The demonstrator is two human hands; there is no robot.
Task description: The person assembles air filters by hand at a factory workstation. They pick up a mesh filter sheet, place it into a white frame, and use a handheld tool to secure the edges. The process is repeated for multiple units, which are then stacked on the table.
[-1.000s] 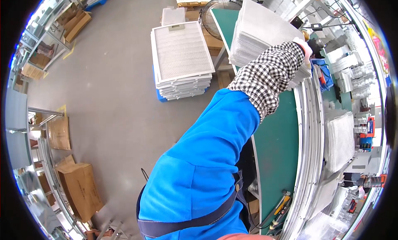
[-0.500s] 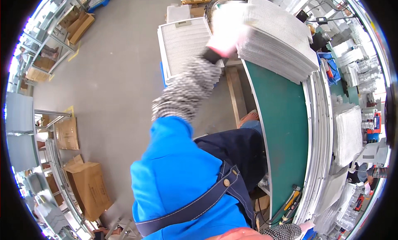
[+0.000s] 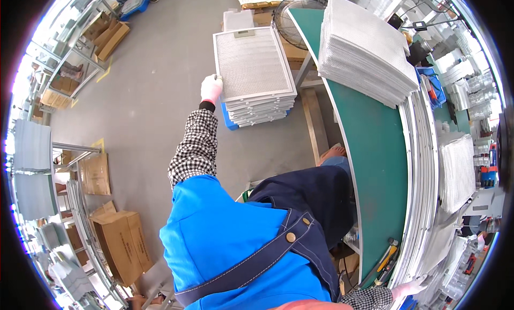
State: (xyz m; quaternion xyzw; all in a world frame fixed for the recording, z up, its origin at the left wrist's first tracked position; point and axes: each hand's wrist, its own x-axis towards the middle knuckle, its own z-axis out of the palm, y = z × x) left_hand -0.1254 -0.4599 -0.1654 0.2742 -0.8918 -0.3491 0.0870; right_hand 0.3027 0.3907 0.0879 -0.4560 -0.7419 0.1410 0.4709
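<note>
My left hand [image 3: 212, 88], in a white and pink glove, is at the left edge of a framed mesh panel [image 3: 254, 63]. Its fingers look closed on the panel's rim, though the frame partly hides the tips. This panel tops a stack of similar silver-framed panels [image 3: 259, 109] on a blue base [image 3: 231, 121]. At the lower right, my gloved right hand [image 3: 410, 287] lies with fingers stretched out by long pale metal strips [image 3: 415, 213] along the bench edge; it holds nothing visible. A tall pile of white mesh sheets [image 3: 364, 47] stands on the green bench top [image 3: 375, 165].
A black-guarded fan [image 3: 292, 23] stands behind the panel stack. Hand tools with yellow and black handles [image 3: 386, 259] lie on the bench's near end. Cardboard boxes [image 3: 120, 245] and metal racks [image 3: 75, 149] line the left side. Another mesh pile [image 3: 458, 170] is at right.
My left hand has moved left and down, from beside the mesh sheet pile to the framed panel's left edge. My right hand has shifted slightly right and into fuller view.
</note>
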